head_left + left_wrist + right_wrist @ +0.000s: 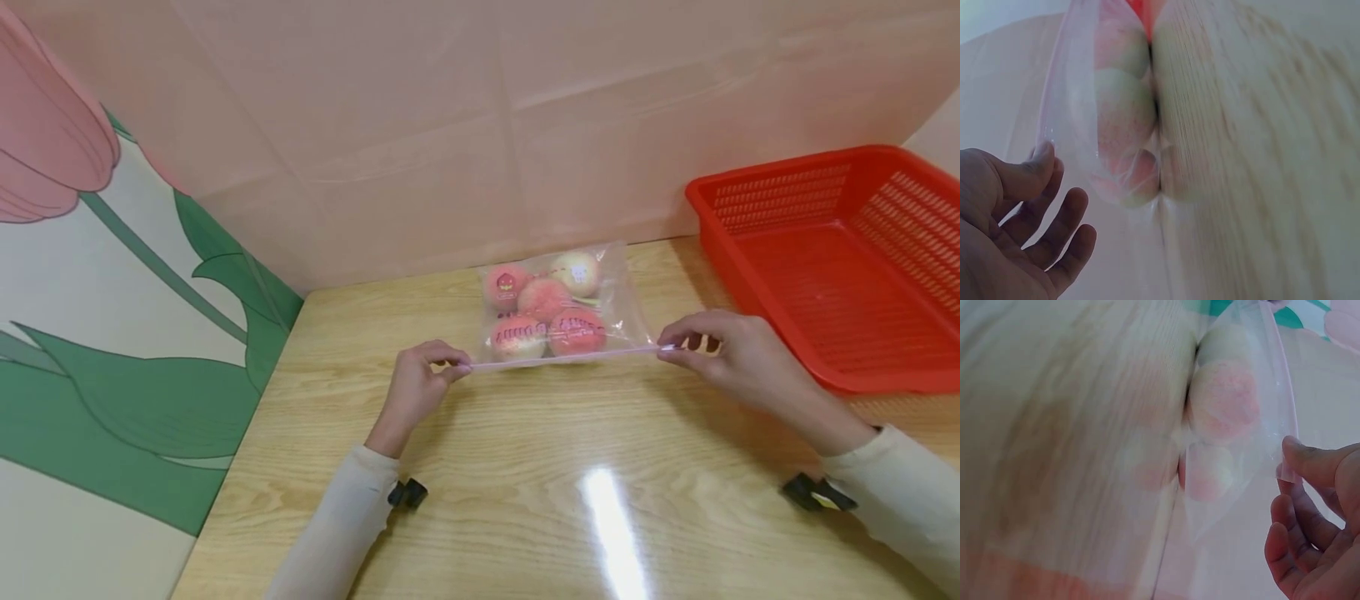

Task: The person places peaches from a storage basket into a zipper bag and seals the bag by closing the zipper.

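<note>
A clear zip bag [628, 310] with pink printing lies on the table and holds several peaches [543, 298], pink-red and pale yellow. Its pale purple zip edge [570, 358] runs nearly straight between the two hands, toward the person. The left hand [418, 385] pinches the left end of that edge between thumb and fingertips. At the right end, the right hand [738, 360] pinches the corner the same way. In the left wrist view, the zip edge stands raised off the tabletop, and the other fingers are loosely bent. The right wrist view shows the peaches [1222, 403] resting at table level behind the film.
A red plastic basket [836, 379] with slotted walls stands to the right, close to the right forearm. The wooden table [495, 483] meets a pinkish cloth-like backdrop [420, 125] behind the bag. A flower-patterned panel [150, 400] borders the left side.
</note>
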### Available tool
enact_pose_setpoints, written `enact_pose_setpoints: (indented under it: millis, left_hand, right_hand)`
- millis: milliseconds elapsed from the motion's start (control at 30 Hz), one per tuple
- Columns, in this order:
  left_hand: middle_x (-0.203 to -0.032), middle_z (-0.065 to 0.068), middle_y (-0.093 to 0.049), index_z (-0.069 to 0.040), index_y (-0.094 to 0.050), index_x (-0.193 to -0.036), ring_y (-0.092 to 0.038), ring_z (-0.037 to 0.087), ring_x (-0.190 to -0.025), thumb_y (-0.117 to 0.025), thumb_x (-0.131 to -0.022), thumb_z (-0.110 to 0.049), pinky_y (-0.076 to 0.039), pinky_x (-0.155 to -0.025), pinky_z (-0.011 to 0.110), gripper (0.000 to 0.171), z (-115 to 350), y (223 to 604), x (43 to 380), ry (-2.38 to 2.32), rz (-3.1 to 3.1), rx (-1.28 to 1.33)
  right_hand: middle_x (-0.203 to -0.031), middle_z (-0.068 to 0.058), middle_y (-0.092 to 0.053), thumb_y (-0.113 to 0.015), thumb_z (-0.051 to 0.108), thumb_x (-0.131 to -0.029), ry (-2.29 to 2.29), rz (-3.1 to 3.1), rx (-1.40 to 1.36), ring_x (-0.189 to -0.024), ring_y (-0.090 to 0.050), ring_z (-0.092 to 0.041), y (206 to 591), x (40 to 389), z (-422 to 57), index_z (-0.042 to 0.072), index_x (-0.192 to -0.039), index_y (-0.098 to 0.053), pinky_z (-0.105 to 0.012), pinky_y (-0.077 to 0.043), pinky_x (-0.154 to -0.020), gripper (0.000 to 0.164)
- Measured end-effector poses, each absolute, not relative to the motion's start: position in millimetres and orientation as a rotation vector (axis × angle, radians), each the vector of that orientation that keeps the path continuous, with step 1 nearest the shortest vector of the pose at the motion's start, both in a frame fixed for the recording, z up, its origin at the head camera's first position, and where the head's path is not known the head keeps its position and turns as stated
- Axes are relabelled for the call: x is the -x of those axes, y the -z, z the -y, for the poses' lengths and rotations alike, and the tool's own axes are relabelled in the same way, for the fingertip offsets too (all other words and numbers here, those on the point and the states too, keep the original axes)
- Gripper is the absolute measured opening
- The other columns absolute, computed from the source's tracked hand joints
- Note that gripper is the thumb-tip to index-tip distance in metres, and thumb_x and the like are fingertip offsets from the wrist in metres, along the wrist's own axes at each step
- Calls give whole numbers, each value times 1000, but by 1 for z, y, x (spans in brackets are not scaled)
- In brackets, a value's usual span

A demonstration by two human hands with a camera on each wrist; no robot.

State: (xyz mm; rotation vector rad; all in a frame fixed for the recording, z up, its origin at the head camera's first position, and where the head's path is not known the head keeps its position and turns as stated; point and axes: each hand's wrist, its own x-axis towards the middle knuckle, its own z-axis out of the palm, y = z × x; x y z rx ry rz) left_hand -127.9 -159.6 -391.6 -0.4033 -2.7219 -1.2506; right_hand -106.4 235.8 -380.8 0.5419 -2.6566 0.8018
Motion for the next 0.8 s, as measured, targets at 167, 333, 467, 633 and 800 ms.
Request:
enact_pose_setpoints:
  millis: [167, 333, 467, 633, 800]
  left_hand:
    - [-86, 1, -75, -13, -80, -83, -69, 20, -85, -77, -86, -9, -59, -87, 48, 6, 159, 391, 128, 1276, 2735, 386]
    - [-86, 3, -76, -11, -80, -84, -71, 22, -87, -78, -84, -7, -59, -92, 48, 4, 160, 389, 124, 1226, 2751, 435]
    - [-86, 2, -76, -12, -80, -82, -71, 22, -88, -79, -82, -7, -60, -91, 44, 5, 160, 387, 116, 1104, 2782, 507]
    - [-84, -1, -74, -15, -81, -82, -68, 17, -86, -80, -81, -8, -60, -86, 37, 7, 158, 384, 106, 914, 2813, 587]
    - [-83, -2, -72, -14, -80, -80, -66, 17, -81, -82, -78, -4, -59, -76, 33, 10, 155, 385, 94, 691, 2715, 763]
  right_hand:
    - [-81, 12, -70, -88, 9, -70, -709, 2601, -635, -75, -57, -6, 380, 103, -235, 25, -90, -75, -21, -50, -61, 29]
    - [-84, 8, -71, -90, 9, -65, -547, 2537, -757, -78, -63, -13, 381, 100, -234, 23, -89, -74, -32, -59, -63, 32]
    - [-89, 7, -71, -86, 21, -73, -470, 2537, -840, -83, -65, -16, 383, 95, -236, 23, -92, -74, -39, -62, -66, 23]
    - [-87, 5, -69, -37, 55, -98, -429, 2455, -943, -82, -65, -17, 384, 91, -237, 22, -92, -74, -42, -62, -67, 50]
    - [-85, 3, -68, -19, 52, -105, -345, 2378, -1065, -79, -63, -19, 387, 86, -238, 19, -92, -72, -41, -61, -64, 64]
